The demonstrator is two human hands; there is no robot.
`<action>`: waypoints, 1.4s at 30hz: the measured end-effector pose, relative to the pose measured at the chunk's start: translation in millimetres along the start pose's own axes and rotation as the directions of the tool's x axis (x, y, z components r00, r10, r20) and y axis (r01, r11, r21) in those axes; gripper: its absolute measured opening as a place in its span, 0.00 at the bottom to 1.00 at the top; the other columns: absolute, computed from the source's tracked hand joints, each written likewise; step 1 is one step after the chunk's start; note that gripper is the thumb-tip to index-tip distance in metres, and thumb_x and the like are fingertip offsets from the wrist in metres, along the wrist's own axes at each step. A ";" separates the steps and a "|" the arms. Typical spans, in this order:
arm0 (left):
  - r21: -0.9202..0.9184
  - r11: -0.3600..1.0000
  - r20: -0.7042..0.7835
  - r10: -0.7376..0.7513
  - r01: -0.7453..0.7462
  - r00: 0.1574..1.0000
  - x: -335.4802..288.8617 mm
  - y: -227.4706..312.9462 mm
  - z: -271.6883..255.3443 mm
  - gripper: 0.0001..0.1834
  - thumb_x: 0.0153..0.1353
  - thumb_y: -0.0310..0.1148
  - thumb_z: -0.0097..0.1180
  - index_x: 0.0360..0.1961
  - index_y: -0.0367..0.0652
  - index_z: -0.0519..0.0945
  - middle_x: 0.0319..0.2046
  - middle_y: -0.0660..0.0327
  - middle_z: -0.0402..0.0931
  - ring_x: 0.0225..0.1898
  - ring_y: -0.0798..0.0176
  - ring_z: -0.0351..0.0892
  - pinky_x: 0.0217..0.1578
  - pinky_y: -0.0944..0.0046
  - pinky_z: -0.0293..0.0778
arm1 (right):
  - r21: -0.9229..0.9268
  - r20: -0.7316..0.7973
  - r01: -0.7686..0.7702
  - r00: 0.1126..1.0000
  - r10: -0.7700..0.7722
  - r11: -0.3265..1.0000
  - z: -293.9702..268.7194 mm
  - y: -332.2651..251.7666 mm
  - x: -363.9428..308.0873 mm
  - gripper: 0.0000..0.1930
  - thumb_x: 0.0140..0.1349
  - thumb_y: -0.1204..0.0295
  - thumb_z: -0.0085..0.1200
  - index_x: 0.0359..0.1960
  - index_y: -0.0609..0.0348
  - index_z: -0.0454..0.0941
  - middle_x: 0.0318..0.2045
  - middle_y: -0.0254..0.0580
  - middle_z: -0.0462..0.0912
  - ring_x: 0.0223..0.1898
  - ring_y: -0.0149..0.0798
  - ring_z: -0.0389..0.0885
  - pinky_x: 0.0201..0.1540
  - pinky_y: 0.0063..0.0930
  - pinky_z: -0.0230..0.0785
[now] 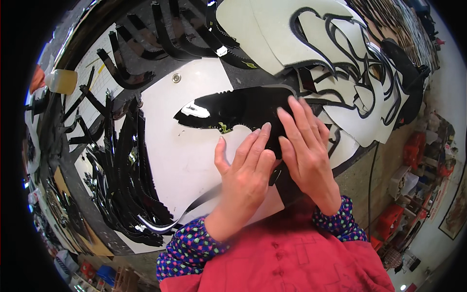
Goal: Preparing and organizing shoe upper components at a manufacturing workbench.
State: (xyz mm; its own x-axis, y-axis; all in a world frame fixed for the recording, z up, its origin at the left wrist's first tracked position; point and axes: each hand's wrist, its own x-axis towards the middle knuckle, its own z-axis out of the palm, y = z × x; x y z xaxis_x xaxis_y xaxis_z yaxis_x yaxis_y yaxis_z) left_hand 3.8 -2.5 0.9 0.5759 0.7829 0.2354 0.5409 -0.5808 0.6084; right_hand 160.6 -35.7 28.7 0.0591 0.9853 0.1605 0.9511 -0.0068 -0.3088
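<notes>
Black glossy cutout [238, 109] lies flat under my left hand [245, 173] and right hand [306, 146], fingers spread, pressing it onto white board [180, 155].

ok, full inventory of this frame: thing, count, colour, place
glossy cut piece: one, black, flat on the board centre, under both hands
board: one, white, centre of the table
curved toothed strips: many, black, piled left of the board
curved strips: several, black, top
cut-out sheets: a few, cream with black outlines, upper right
tape roll: one, pale, far left
cable: one, black, hanging off the right edge
left hand: flat, fingertips on the black piece
right hand: flat, pressing the black piece
</notes>
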 end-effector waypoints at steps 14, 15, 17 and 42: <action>0.013 1.000 -0.006 -0.001 0.001 1.000 1.0 -2.0 0.9 0.13 0.57 0.33 0.69 0.37 0.49 0.75 0.65 0.61 0.75 0.63 0.60 0.73 0.69 0.39 0.46 | 0.019 0.034 0.110 0.993 -0.110 0.994 -2.6 5.9 7.6 0.13 0.68 0.74 0.56 0.52 0.65 0.77 0.55 0.53 0.82 0.63 0.54 0.76 0.65 0.50 0.59; 0.005 1.000 -0.010 0.007 -0.007 1.000 0.8 -2.1 0.7 0.13 0.57 0.34 0.69 0.38 0.49 0.75 0.65 0.61 0.75 0.63 0.60 0.73 0.69 0.39 0.46 | 0.065 0.000 0.134 0.991 -0.134 0.989 -4.2 5.1 6.3 0.11 0.68 0.74 0.55 0.49 0.67 0.78 0.47 0.49 0.85 0.56 0.53 0.81 0.63 0.52 0.62; -0.011 1.000 -0.010 0.025 -0.025 1.000 0.4 -1.1 0.1 0.13 0.57 0.34 0.69 0.38 0.48 0.75 0.65 0.61 0.75 0.63 0.60 0.73 0.69 0.39 0.46 | 0.219 -0.333 0.170 0.939 -0.090 0.961 -13.4 2.4 -1.0 0.06 0.66 0.78 0.57 0.42 0.67 0.81 0.33 0.43 0.85 0.39 0.48 0.85 0.55 0.49 0.68; -0.184 0.885 0.343 0.466 -0.428 0.815 -3.9 42.8 -36.7 0.20 0.57 0.26 0.57 0.51 0.47 0.84 0.52 0.60 0.83 0.64 0.57 0.76 0.71 0.41 0.59 | 0.709 -0.450 0.115 0.833 0.321 0.695 -14.4 28.7 -36.2 0.14 0.72 0.79 0.44 0.27 0.65 0.76 0.13 0.33 0.71 0.21 0.31 0.70 0.42 0.37 0.73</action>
State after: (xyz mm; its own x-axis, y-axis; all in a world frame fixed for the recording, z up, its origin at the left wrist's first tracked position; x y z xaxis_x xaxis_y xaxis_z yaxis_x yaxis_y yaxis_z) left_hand 2.2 -22.3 53.9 0.9322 0.2908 0.2153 0.1189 -0.8081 0.5769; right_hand 190.1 -74.1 27.6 0.4909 0.7420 0.4566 0.4532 0.2301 -0.8612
